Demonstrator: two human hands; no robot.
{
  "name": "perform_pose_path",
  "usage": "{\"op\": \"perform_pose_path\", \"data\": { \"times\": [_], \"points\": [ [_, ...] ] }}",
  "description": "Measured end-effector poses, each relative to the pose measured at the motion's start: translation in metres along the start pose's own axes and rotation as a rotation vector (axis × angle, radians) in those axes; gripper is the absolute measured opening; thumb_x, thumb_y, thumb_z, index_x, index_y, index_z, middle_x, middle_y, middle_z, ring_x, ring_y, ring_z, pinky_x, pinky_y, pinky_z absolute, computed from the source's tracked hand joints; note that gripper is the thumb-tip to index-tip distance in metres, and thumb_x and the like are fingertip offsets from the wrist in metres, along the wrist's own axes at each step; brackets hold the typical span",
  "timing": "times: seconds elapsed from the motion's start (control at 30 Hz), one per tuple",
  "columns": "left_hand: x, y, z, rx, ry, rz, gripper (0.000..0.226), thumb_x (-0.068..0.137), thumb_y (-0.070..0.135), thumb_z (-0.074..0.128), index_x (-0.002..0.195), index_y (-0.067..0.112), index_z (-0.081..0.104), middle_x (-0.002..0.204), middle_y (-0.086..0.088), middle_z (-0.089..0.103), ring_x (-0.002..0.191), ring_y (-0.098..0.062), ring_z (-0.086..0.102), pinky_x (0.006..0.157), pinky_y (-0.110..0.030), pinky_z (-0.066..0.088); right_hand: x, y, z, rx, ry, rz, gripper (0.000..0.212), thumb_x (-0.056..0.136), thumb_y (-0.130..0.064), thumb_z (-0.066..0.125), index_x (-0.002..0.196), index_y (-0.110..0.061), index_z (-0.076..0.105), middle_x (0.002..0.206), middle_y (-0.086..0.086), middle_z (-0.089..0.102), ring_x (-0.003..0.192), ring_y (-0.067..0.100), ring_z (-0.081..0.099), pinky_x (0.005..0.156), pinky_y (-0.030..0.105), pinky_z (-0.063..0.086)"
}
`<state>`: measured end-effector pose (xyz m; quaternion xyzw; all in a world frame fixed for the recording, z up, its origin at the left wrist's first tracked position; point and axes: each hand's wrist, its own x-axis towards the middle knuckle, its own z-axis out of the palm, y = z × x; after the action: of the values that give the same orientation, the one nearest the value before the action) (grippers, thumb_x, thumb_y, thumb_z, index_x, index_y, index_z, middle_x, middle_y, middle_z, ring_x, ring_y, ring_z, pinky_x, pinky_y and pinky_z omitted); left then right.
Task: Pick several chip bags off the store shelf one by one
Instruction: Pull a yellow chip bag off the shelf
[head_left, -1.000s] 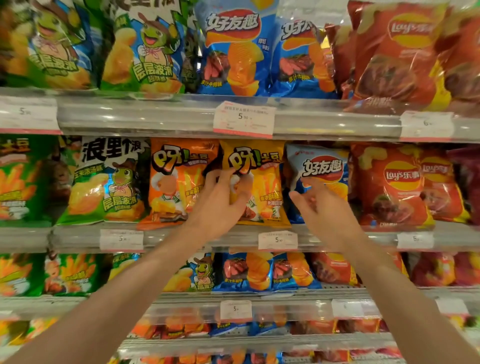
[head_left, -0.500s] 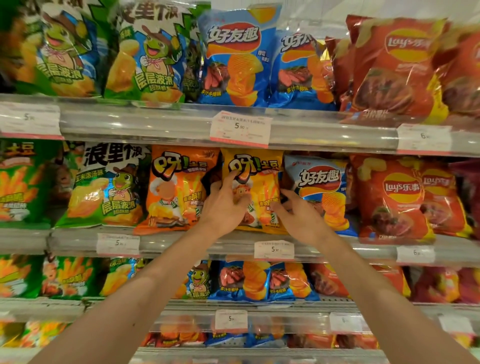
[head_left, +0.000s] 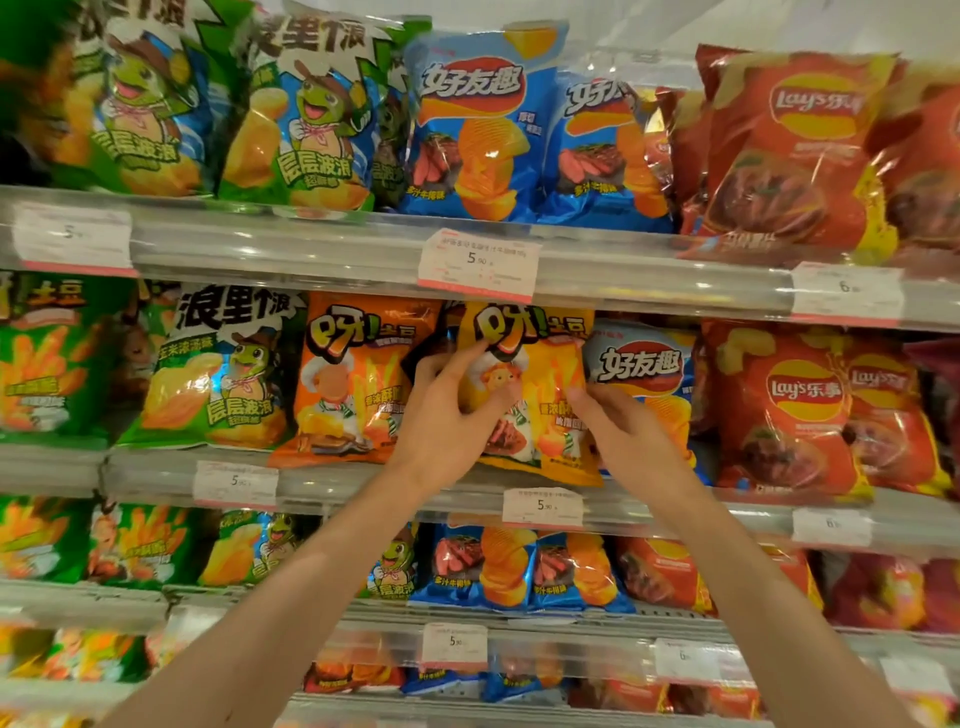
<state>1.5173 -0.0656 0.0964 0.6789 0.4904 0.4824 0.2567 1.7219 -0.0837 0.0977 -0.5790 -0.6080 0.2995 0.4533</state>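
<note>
Both hands hide the lower middle of the glossy yellow foil chip bag (head_left: 540, 374), which stands at the front edge of the clear-fronted middle shelf (head_left: 363, 480). The left hand (head_left: 447, 415) curls round its left side, thumb on the front; the right hand (head_left: 621, 431) pinches its right edge, fingertips partly hidden.

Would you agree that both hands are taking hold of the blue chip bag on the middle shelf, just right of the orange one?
Not quite: in the head view the left hand and right hand hold the yellow chip bag, which sits just right of the orange chip bag. The blue chip bag is untouched.
</note>
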Motion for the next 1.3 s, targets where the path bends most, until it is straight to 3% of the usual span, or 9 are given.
{"op": "perform_pose_path", "data": {
  "times": [0.17, 0.27, 0.43, 0.5, 0.6, 0.77, 0.97, 1.1, 1.3],
  "points": [
    [-0.040, -0.005, -0.004, -0.049, 0.057, 0.003, 0.061, 0.095, 0.050, 0.063, 0.151, 0.043, 0.041, 0.141, 0.015, 0.036, 0.125, 0.008, 0.039, 0.095, -0.004, 0.030, -0.019, 0.005, 0.005, 0.053, -0.008, -0.041, 0.044, 0.089, -0.056, 0.058, 0.123, -0.027, 0.059, 0.096, -0.007, 0.075, 0.088, 0.006, 0.071, 0.087, 0.042, 0.058],
    [-0.061, -0.008, -0.014, -0.053, 0.113, -0.019, 0.054, 0.098, 0.047, 0.058, 0.150, 0.040, 0.044, 0.136, 0.014, 0.040, 0.095, 0.019, 0.049, 0.090, 0.001, 0.035, -0.028, 0.006, 0.015, 0.069, -0.084, -0.089, 0.043, 0.085, -0.061, 0.057, 0.118, -0.034, 0.059, 0.098, -0.004, 0.074, 0.089, 0.011, 0.072, 0.084, 0.046, 0.059],
    [-0.093, -0.012, -0.034, -0.012, 0.198, -0.101, 0.049, 0.100, 0.052, 0.052, 0.148, 0.055, 0.040, 0.147, 0.022, 0.039, 0.112, 0.026, 0.041, 0.107, -0.023, 0.037, -0.036, 0.001, 0.042, 0.100, -0.165, -0.172, 0.027, 0.091, -0.052, 0.057, 0.112, -0.036, 0.059, 0.099, -0.008, 0.071, 0.088, 0.004, 0.066, 0.069, 0.014, 0.051],
    [-0.106, -0.016, -0.045, 0.022, 0.235, -0.107, 0.049, 0.100, 0.052, 0.052, 0.148, 0.055, 0.040, 0.146, 0.025, 0.040, 0.115, 0.029, 0.037, 0.108, -0.027, 0.037, -0.042, -0.004, 0.056, 0.107, -0.202, -0.179, 0.030, 0.089, -0.054, 0.057, 0.113, -0.035, 0.059, 0.098, -0.007, 0.070, 0.086, 0.004, 0.066, 0.067, 0.013, 0.051],
    [-0.123, -0.026, -0.064, 0.007, 0.274, -0.100, 0.048, 0.099, 0.052, 0.054, 0.146, 0.056, 0.042, 0.148, 0.026, 0.040, 0.123, 0.028, 0.035, 0.113, -0.032, 0.041, -0.054, -0.012, 0.077, 0.071, -0.244, -0.180, 0.033, 0.091, -0.056, 0.055, 0.117, -0.035, 0.057, 0.098, -0.006, 0.070, 0.082, 0.003, 0.067, 0.066, 0.017, 0.053],
    [-0.146, -0.046, -0.109, 0.007, 0.278, -0.091, 0.049, 0.097, 0.056, 0.053, 0.144, 0.059, 0.041, 0.151, 0.027, 0.038, 0.136, 0.019, 0.030, 0.109, -0.017, 0.030, -0.082, -0.035, 0.120, 0.046, -0.228, -0.169, 0.040, 0.093, -0.052, 0.055, 0.126, -0.030, 0.055, 0.100, -0.008, 0.070, 0.082, 0.001, 0.066, 0.064, 0.011, 0.050],
    [-0.181, -0.085, -0.211, 0.035, 0.309, -0.109, 0.047, 0.098, 0.055, 0.054, 0.143, 0.059, 0.042, 0.153, 0.019, 0.039, 0.143, -0.001, 0.035, 0.117, -0.045, 0.038, -0.123, -0.080, 0.221, 0.062, -0.225, -0.151, 0.040, 0.089, -0.060, 0.054, 0.124, -0.040, 0.052, 0.103, -0.019, 0.067, 0.088, -0.010, 0.063, 0.066, 0.010, 0.048],
    [-0.215, -0.118, -0.293, 0.057, 0.360, -0.149, 0.046, 0.098, 0.052, 0.056, 0.140, 0.064, 0.042, 0.147, 0.030, 0.038, 0.134, 0.019, 0.031, 0.116, -0.045, 0.041, -0.151, -0.118, 0.303, 0.070, -0.292, -0.162, 0.040, 0.093, -0.056, 0.053, 0.129, -0.042, 0.045, 0.104, -0.030, 0.059, 0.085, -0.027, 0.055, 0.063, 0.001, 0.044],
    [-0.263, -0.160, -0.395, 0.038, 0.475, -0.209, 0.044, 0.096, 0.056, 0.058, 0.137, 0.065, 0.045, 0.152, 0.026, 0.040, 0.146, -0.001, 0.033, 0.117, -0.050, 0.040, -0.174, -0.163, 0.415, 0.130, -0.450, -0.175, 0.042, 0.093, -0.051, 0.055, 0.131, -0.034, 0.049, 0.108, -0.029, 0.058, 0.086, -0.025, 0.057, 0.064, 0.003, 0.046]
  ]
}}
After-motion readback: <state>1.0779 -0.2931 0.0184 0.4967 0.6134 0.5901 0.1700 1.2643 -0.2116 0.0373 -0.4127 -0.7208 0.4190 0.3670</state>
